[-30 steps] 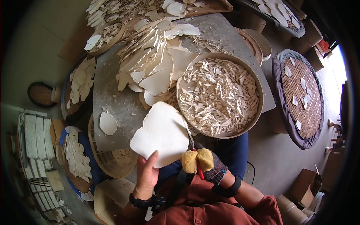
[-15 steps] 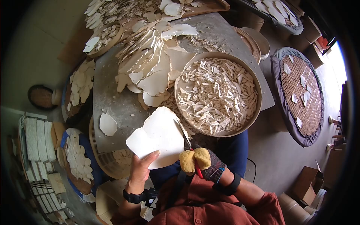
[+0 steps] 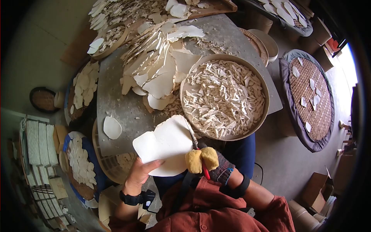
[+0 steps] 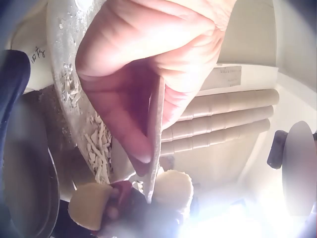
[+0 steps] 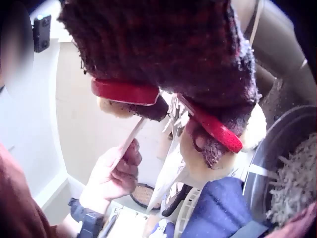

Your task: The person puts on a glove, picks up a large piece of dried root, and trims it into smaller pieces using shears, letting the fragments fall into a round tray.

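The left hand [image 3: 137, 174] pinched the white sheet [image 3: 166, 143] near its seven o'clock edge, thumb flat on the upper face and the other fingers beneath, a grip that probably kept the piece level and its far rim free. The sheet lay in the air before the person's lap, just short of the desk [image 3: 228, 33]. The gloved right hand [image 3: 221, 167] had its fingers curled round the red-handled scissors [image 3: 206, 173], whose blades ran along the sheet's three o'clock edge, pointing towards twelve. Yellow padding [image 3: 194, 161] sat about the handles — likely to spare the fingers.

At two o'clock from the sheet stood a round tray [image 3: 220, 57] full of pale chips [image 3: 226, 98], perhaps set close so that offcuts had little distance to fall. Its rim was the nearest obstacle, just beside the blade tips; whether they touched could not be told. A leaning pile of larger sheets [image 3: 158, 73] filled twelve o'clock. At ten lay a small rounded piece [image 3: 112, 128], and farther off, at about two — beyond the desk — a woven tray [image 3: 324, 116] bore scattered pieces.
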